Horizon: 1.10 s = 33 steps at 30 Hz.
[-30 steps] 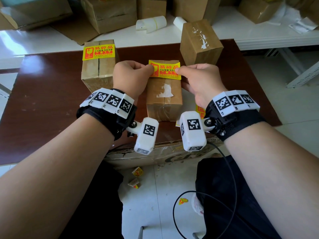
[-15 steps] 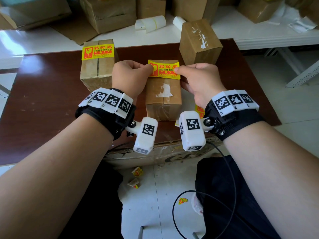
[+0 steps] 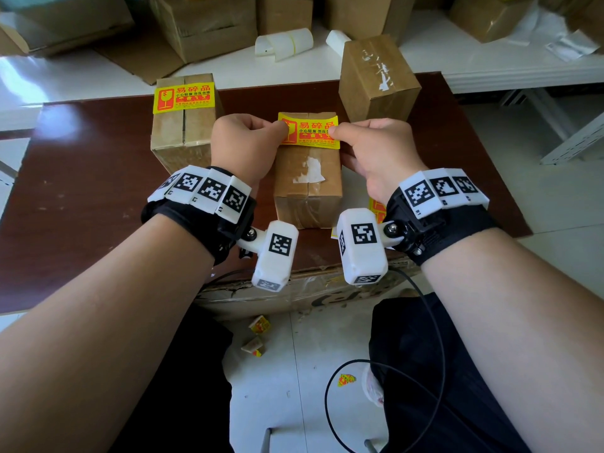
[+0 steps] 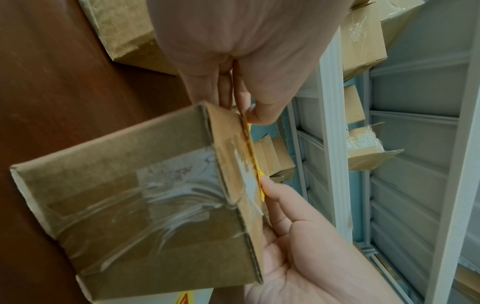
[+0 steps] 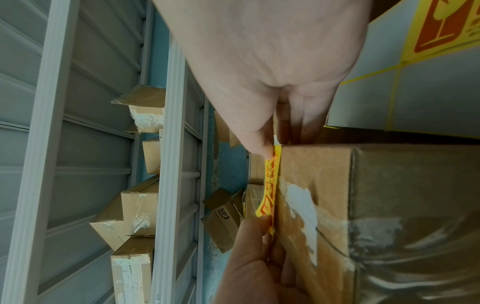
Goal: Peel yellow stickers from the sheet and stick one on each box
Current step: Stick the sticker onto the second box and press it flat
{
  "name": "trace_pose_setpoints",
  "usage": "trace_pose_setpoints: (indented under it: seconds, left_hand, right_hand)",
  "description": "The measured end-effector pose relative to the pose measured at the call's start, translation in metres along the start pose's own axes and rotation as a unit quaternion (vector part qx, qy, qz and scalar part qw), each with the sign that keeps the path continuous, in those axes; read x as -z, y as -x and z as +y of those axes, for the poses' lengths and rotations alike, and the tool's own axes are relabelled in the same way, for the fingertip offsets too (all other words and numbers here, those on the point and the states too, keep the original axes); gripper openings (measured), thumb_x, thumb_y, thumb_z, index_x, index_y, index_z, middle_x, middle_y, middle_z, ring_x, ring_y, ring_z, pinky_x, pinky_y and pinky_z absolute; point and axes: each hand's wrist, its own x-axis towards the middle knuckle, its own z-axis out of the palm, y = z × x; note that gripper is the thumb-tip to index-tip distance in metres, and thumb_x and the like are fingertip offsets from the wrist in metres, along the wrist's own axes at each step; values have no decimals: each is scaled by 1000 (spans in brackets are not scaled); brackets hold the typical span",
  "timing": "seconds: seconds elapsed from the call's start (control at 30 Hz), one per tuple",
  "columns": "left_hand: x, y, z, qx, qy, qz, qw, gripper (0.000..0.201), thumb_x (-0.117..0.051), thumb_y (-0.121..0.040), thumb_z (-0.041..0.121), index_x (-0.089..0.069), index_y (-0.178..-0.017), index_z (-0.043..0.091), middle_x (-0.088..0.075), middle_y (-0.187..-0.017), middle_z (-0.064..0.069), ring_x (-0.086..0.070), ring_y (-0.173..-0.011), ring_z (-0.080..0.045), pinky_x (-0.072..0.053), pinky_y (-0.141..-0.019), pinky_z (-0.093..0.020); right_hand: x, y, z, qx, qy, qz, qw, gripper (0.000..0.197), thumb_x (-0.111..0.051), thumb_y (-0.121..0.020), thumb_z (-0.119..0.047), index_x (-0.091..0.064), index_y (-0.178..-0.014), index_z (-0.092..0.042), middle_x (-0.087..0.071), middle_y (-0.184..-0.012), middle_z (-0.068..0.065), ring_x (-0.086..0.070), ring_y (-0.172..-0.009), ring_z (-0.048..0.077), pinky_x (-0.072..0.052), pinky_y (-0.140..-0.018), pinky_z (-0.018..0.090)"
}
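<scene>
A yellow sticker [image 3: 309, 130] with red print lies across the far end of the middle brown box [image 3: 307, 188]. My left hand [image 3: 277, 132] pinches the sticker's left end and my right hand [image 3: 335, 133] pinches its right end, thumbs on top. In the left wrist view the sticker [image 4: 255, 164] shows edge-on along the box [image 4: 145, 201] top. In the right wrist view the sticker [image 5: 271, 185] stands slightly off the box [image 5: 363, 205] near my left hand. The left box [image 3: 183, 138] carries a sticker [image 3: 184, 96]. The back right box [image 3: 379, 80] has none.
The sticker sheet [image 3: 376, 209] peeks out beside my right wrist and shows in the right wrist view [image 5: 428, 86]. All three boxes stand on a dark red table [image 3: 81, 191]. More cartons [image 3: 202, 24] and white rolls [image 3: 284, 44] lie on the white surface behind.
</scene>
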Motion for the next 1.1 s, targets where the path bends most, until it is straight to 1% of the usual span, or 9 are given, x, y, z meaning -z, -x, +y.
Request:
trace_pose_setpoints:
  seconds: [0.23,0.47,0.63,0.77,0.83,0.93,1.0,1.03,1.1]
  left_hand:
    - [0,-1,-1,-3,-1,2,1000,20,-79,-84,28,-70,-68,21,-64,-63,3,-59,-59,-13,-56,-63,-29]
    - [0,0,0,1,-6,5,1000,14,-81,-83,29,-73,-79,19,-68,-72,1,-63,-66,-15,-62,-68,-35]
    - [0,1,1,6,-5,4,1000,14,-81,-83,30,-74,-81,18,-71,-74,-1,-66,-68,-16,-66,-73,-40]
    - [-1,1,0,9,4,2,1000,16,-81,-81,31,-76,-83,16,-71,-74,-1,-66,-67,-16,-64,-70,-38]
    - [-1,-1,-1,11,8,-1,1000,16,-80,-80,32,-76,-83,17,-72,-75,-1,-67,-68,-16,-65,-70,-39]
    - [-1,0,-1,18,14,-16,1000,13,-77,-85,31,-74,-80,19,-66,-68,3,-61,-62,-14,-60,-64,-34]
    - [-2,3,0,32,13,-33,999,18,-73,-90,30,-69,-76,19,-59,-64,4,-55,-57,-14,-51,-57,-29]
    - [-3,4,0,37,13,-39,998,24,-70,-92,31,-65,-73,18,-53,-63,3,-51,-57,-17,-47,-57,-29]
    - [-4,4,-1,46,24,-52,997,29,-66,-91,33,-54,-71,16,-41,-65,-3,-42,-63,-22,-40,-63,-33]
  right_hand:
    - [1,-1,1,0,-1,-1,1000,27,-95,-63,-26,-82,-82,-13,-85,-93,11,-82,-102,35,-65,-98,58]
    - [1,2,-2,-6,0,-1,1000,30,-94,-61,-29,-81,-82,-13,-86,-94,10,-81,-104,34,-64,-100,57]
    - [2,1,-2,-9,4,3,1000,30,-95,-61,-28,-82,-83,-13,-85,-94,11,-82,-102,35,-66,-97,58]
    - [2,2,-1,-8,8,4,1000,33,-95,-60,-30,-82,-85,-13,-85,-94,11,-82,-102,35,-66,-96,58]
    - [1,3,-1,-9,3,8,1000,43,-96,-56,-31,-83,-93,-14,-86,-98,10,-82,-103,33,-66,-97,55]
    - [0,1,0,-15,-10,11,1000,75,-96,-43,-40,-80,-110,-12,-85,-106,10,-82,-104,31,-66,-97,51]
    - [0,5,-4,-22,-2,2,1000,72,-95,-49,-38,-78,-114,-13,-84,-110,11,-81,-107,32,-66,-98,54]
    - [0,8,-6,-28,4,-5,1000,64,-93,-57,-36,-79,-114,-13,-83,-111,13,-81,-107,36,-66,-97,57]
    - [1,14,-9,-44,14,-18,999,47,-88,-75,-30,-78,-112,-4,-78,-119,27,-76,-113,48,-65,-96,66]
